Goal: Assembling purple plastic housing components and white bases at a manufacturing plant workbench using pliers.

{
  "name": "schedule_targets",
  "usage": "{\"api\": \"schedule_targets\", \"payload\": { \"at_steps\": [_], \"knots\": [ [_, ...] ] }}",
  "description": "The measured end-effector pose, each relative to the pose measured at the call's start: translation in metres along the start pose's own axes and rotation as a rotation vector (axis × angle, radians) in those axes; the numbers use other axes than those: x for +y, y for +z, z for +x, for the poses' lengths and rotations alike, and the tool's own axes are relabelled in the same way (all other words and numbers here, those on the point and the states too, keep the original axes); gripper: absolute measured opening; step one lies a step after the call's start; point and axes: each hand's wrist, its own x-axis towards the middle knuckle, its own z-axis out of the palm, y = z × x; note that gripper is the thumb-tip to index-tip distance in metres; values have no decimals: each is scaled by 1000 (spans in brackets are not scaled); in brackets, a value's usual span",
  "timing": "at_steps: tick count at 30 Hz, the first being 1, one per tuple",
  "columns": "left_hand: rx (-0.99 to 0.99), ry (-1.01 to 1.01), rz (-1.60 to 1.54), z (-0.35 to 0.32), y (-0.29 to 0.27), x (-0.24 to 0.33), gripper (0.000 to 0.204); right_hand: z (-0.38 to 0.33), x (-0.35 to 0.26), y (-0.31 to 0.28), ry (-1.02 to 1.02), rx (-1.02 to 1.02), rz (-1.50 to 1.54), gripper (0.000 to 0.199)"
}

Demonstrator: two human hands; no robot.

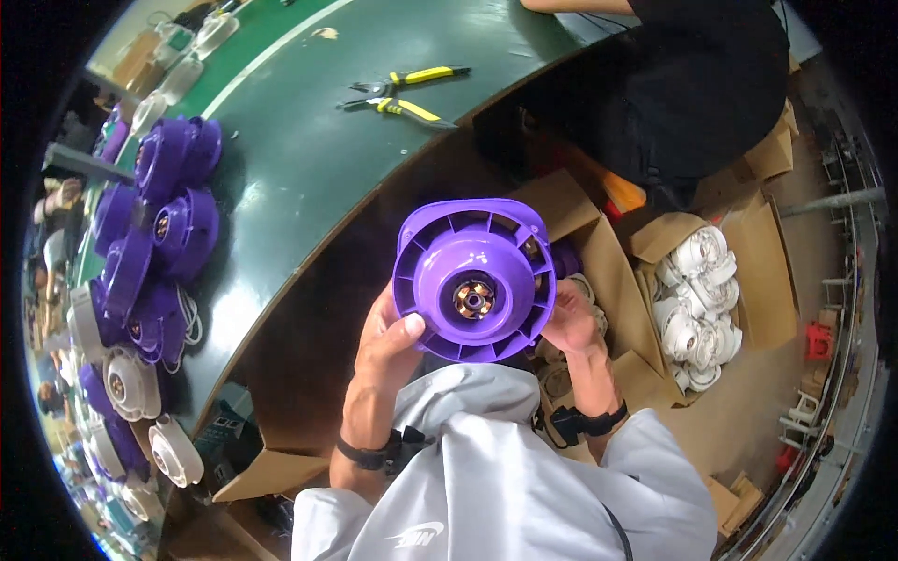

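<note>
Between my two hands is a round purple plastic motor housing (440,271), held up in front of my body. It has a ribbed outer ring, a domed middle and a central hole where copper-coloured parts show. My left hand (388,337) grips its lower left rim, the thumb lying on the edge. On the other side, my right hand (571,323) closes around the right rim, its fingers partly hidden behind the housing. Beyond the housing, pliers with yellow and black handles (416,77) lie with jaws apart on the green table (318,168).
Similar purple housings (187,229) and white housings (131,383) crowd the table's left side. At right, a cardboard box (767,280) holds several white parts (697,318); another open box (608,271) stands beside it. A person in black (692,84) is at the table's far right.
</note>
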Motion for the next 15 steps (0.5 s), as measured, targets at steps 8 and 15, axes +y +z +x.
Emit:
{"api": "schedule_targets", "payload": {
  "at_steps": [8, 15],
  "knots": [
    [0, 41, -227, -9, -24, -1, 77, 27, 0, 14, 77, -59, -64, 42],
    [55, 77, -397, -15, -25, 10, 75, 54, 0, 32, 182, -135, -108, 42]
  ]
}}
